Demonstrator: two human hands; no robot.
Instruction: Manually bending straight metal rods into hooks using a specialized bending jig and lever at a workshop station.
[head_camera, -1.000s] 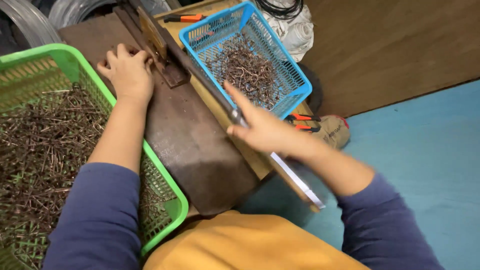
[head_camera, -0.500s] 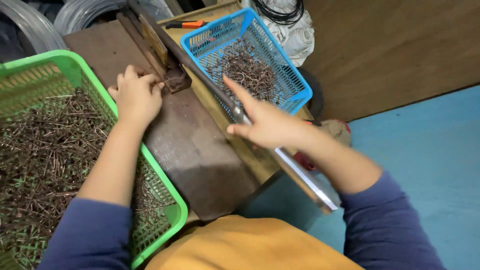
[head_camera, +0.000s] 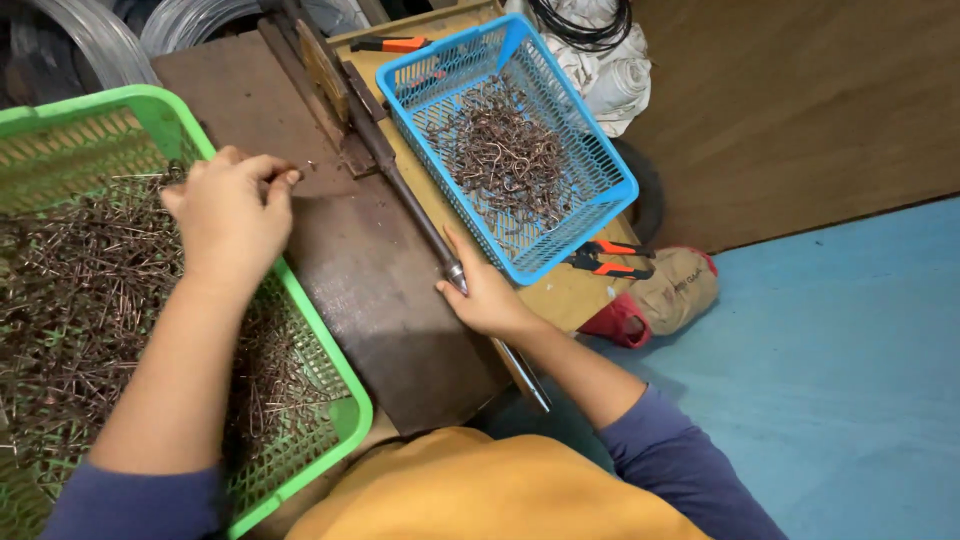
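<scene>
My left hand (head_camera: 232, 215) hovers over the right rim of a green basket (head_camera: 160, 125) filled with short straight brown wire pieces (head_camera: 80, 290); its fingertips pinch a thin wire piece near the dark metal plate (head_camera: 380, 290). My right hand (head_camera: 488, 295) grips the long metal lever handle (head_camera: 410, 205) of a bench tool that runs diagonally across the plate. A blue basket (head_camera: 600, 165) to the right holds bent wire hooks (head_camera: 500, 150).
Orange-handled pliers (head_camera: 605, 262) lie on the wooden bench by the blue basket; another orange tool (head_camera: 395, 44) lies at the far edge. Wire coils (head_camera: 70, 40) sit top left, white cloth and black cable (head_camera: 600, 50) top right. A glove (head_camera: 665, 295) rests on the blue floor.
My left hand has drawn back from the tool's jaw toward the green basket. My right hand has slid along the lever and swung it back toward the plate.
</scene>
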